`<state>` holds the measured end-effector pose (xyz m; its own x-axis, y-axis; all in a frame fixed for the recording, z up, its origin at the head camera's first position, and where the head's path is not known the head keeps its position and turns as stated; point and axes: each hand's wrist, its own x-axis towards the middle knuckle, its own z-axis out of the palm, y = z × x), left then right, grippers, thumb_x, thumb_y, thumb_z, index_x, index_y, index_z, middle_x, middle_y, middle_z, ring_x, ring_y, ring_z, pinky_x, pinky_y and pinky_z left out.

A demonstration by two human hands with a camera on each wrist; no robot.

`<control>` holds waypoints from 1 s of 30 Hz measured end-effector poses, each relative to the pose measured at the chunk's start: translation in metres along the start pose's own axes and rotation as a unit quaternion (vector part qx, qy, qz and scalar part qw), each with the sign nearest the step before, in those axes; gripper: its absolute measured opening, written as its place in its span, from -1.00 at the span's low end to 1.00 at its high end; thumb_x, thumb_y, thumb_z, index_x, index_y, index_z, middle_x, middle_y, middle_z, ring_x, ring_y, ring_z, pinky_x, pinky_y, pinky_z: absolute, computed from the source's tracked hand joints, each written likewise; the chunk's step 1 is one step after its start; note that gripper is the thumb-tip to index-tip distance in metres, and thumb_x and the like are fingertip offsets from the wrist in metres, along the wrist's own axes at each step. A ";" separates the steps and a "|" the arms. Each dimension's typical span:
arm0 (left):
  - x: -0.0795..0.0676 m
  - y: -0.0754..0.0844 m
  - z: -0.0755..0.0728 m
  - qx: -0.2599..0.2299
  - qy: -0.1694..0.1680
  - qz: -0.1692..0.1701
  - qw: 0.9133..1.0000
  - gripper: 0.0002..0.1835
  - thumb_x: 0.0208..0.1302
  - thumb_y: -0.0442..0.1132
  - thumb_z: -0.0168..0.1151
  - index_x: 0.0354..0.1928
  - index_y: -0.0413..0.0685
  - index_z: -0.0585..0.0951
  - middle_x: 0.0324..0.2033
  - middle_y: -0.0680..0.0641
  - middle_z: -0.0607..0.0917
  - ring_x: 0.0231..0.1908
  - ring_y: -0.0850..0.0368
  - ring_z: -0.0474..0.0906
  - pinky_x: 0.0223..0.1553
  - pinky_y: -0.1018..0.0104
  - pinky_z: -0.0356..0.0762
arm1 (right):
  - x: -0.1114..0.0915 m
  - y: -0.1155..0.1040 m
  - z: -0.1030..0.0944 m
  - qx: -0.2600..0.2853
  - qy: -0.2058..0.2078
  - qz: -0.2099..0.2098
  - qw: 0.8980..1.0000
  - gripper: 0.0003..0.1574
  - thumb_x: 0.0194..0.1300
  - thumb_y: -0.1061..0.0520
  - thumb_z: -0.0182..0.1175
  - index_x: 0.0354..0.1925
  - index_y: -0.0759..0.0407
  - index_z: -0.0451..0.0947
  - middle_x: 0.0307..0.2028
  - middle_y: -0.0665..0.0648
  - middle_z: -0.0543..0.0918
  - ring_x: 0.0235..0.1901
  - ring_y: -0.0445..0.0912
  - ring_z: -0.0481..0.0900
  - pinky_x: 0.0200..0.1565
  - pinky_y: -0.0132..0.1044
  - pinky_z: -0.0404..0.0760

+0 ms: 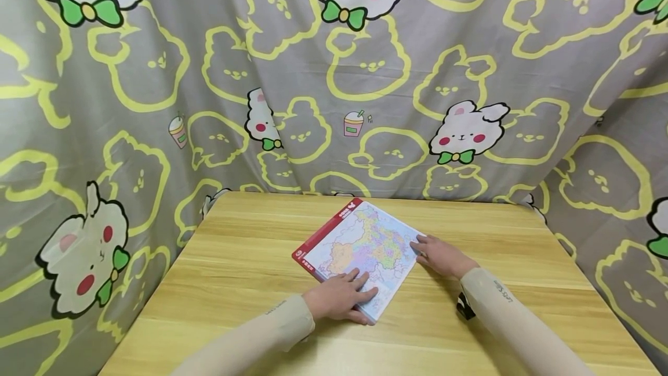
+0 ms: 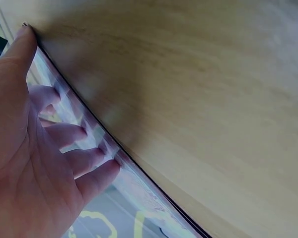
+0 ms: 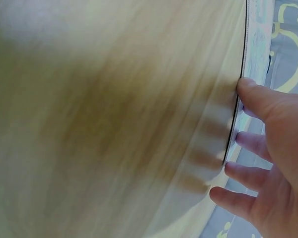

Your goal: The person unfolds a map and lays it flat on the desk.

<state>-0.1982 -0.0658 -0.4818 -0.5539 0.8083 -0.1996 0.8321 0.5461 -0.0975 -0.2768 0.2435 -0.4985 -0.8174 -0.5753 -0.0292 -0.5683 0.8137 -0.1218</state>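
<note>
A flat map board (image 1: 360, 242) with a red band along its upper left side lies turned at an angle on the wooden table. Its map shows coloured regions on pale blue. My left hand (image 1: 339, 295) rests with spread fingers over the board's near corner. In the left wrist view, that hand's thumb (image 2: 22, 47) meets the board's edge and the other fingertips touch its glossy surface. At the right corner, my right hand (image 1: 443, 257) has its fingertips on the edge. In the right wrist view, its thumb (image 3: 256, 96) is against the board's thin dark edge.
The wooden table (image 1: 224, 271) extends around the board on all sides. A grey curtain (image 1: 308, 74) with yellow outlines and white cartoon rabbits hangs behind the table and along both sides. A black strap piece (image 1: 465, 306) shows below the right wrist.
</note>
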 end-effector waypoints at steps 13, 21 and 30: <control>0.000 -0.009 0.002 -0.037 -0.006 -0.021 0.999 -0.21 0.25 0.39 -0.14 0.45 0.22 0.17 0.41 -0.14 0.15 0.37 -0.12 0.07 0.27 0.12 0.19 | -0.004 -0.014 -0.002 -0.046 0.034 -0.020 0.998 -0.48 0.34 0.11 0.14 0.18 0.36 0.44 0.14 0.47 0.44 0.12 0.37 0.38 0.10 0.19 0.36; -0.010 -0.038 0.006 -0.067 -0.002 -0.080 0.995 -0.20 0.23 0.35 -0.01 0.44 0.16 0.20 0.41 -0.13 0.16 0.38 -0.11 0.04 0.30 0.08 0.14 | -0.016 -0.038 0.000 0.000 0.039 -0.037 0.999 -0.47 0.33 0.13 0.15 0.20 0.37 0.42 0.16 0.49 0.40 0.14 0.37 0.35 0.11 0.20 0.33; -0.019 -0.064 0.006 -0.094 -0.001 -0.110 0.989 -0.10 0.14 0.33 0.13 0.44 0.04 0.19 0.41 -0.18 0.14 0.39 -0.13 0.02 0.30 0.02 0.10 | -0.026 -0.069 -0.001 0.018 0.036 -0.054 0.998 -0.49 0.34 0.09 0.15 0.18 0.31 0.45 0.16 0.47 0.40 0.14 0.37 0.35 0.05 0.20 0.41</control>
<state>-0.2409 -0.1170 -0.4774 -0.7212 0.6643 -0.1963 0.6703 0.7408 0.0444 -0.2160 0.2021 -0.4882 -0.7564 -0.6515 0.0577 -0.6515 0.7425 -0.1558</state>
